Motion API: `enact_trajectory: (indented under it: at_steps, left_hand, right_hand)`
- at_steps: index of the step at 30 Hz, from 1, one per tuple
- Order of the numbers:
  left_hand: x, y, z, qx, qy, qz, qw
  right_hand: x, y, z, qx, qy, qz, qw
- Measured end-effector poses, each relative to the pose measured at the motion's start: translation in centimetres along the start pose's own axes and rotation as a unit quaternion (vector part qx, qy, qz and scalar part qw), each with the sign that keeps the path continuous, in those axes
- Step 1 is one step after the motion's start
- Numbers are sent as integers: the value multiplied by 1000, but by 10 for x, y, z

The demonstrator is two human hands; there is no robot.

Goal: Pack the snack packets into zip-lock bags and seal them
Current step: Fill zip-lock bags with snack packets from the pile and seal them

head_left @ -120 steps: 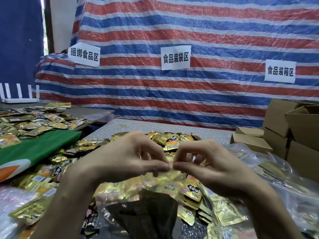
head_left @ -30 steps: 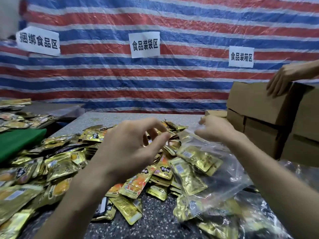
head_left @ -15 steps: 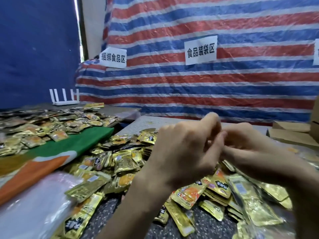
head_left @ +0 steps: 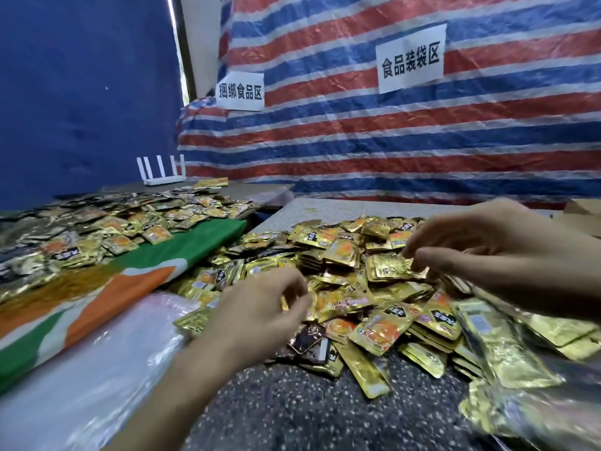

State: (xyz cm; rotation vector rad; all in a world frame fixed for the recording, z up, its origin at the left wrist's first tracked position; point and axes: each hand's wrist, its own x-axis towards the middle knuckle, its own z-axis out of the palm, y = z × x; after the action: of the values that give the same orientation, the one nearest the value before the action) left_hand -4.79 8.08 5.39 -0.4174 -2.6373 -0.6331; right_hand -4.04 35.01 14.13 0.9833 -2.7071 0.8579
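Note:
A big heap of gold snack packets (head_left: 344, 288) covers the speckled table (head_left: 292, 411). My right hand (head_left: 487, 252) reaches into the heap from the right, and its thumb and forefinger pinch the edge of a gold packet (head_left: 393, 268) on top. My left hand (head_left: 260, 314) hovers over the near left side of the heap with loosely curled fingers and holds nothing. Filled clear zip-lock bags (head_left: 507, 369) lie at the lower right. A stack of clear plastic bags (head_left: 97, 369) lies at the lower left.
To the left, a second table with a green and orange cloth (head_left: 140, 275) carries many more packets (head_left: 97, 229). A white router (head_left: 161, 172) stands at its far end. A striped tarpaulin (head_left: 390, 141) with paper signs hangs behind. Cardboard (head_left: 582, 219) shows at the right edge.
My hands were together in front of me half a second ago. They have since parted, the right reaching into the heap and the left dropping toward its near side. The view has turned left.

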Motion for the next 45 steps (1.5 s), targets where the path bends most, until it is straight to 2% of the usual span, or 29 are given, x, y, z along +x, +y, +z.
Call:
enact_trajectory:
  at_steps: [2, 4, 6, 8, 12, 16, 25, 28, 30, 34, 37, 39, 42, 45]
  left_hand:
    - [-8, -43, -3, 73, 1, -116, 991]
    - [-17, -89, -6, 176, -11, -218, 960]
    - [-27, -128, -6, 250, -58, -281, 925]
    - [-38, -151, -3, 263, -90, -323, 905]
    - [-52, -173, 4, 302, -43, -323, 896]
    - [-48, -171, -4, 290, -22, -349, 891]
    - [-31, -114, -52, 250, -14, -361, 898]
    - [-26, -85, -73, 246, 55, -347, 903]
    - [-23, -59, -83, 223, 111, -301, 921]
    - [-8, -1, -83, 65, 213, -86, 971]
    - [11, 35, -72, -41, 252, 52, 965]
    - [21, 56, -63, -91, 254, 100, 958]
    - [34, 79, -48, -190, 218, 128, 949]
    - [46, 90, -42, -294, 99, 124, 943]
  right_hand:
    - [-1, -3, 0, 1, -5, -16, 1000]
    - [-2, -8, 0, 7, -12, -30, 999]
    - [-1, -11, 1, 21, -16, -41, 999]
    - [-1, -13, 2, 27, -14, -46, 998]
    - [-3, -15, 5, 32, -13, -43, 998]
    - [0, -18, 7, 27, -36, -42, 998]
    - [9, -14, 19, 2, -70, -33, 997]
    - [8, -14, 19, -2, -64, -25, 998]
    - [8, -16, 19, -1, -54, -24, 998]
    - [8, -18, 18, 18, -24, -26, 999]
    - [6, -19, 16, 131, 26, -1, 991]
    - [4, -20, 14, 209, 65, 24, 976]
    - [3, -15, 10, 261, 136, 48, 955]
    - [2, -4, 3, 176, 222, 53, 957]
